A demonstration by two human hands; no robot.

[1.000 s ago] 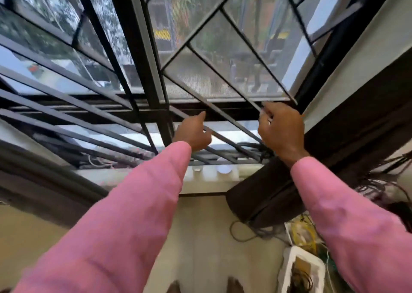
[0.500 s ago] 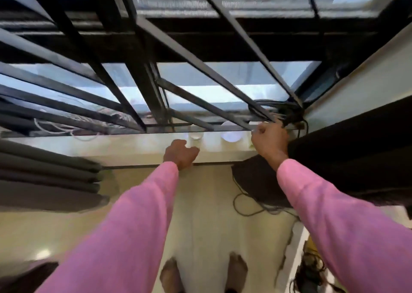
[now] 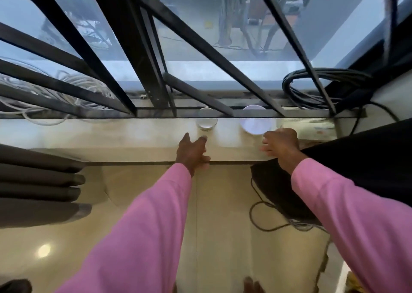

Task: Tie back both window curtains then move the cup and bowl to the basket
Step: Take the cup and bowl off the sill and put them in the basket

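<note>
On the window sill (image 3: 89, 134), under the black grille (image 3: 196, 40), the cup (image 3: 206, 124) and the bowl (image 3: 256, 124) are standing side by side. The left hand (image 3: 192, 153) is hovering just short of the cup, fingers spread, holding nothing. The right hand (image 3: 281, 146) is hovering just beside the bowl, fingers loose and empty, its wrist lying against the dark curtain (image 3: 361, 158).

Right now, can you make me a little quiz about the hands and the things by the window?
1. True or false: the left hand already holds the clear glass cup.
2. Which is nearest the right hand? A) round white bowl B) glass cup C) white cable bundle
3. Fill in: cup and bowl stand on the pale window ____.
Key: 1 false; 2 A; 3 sill.
</note>
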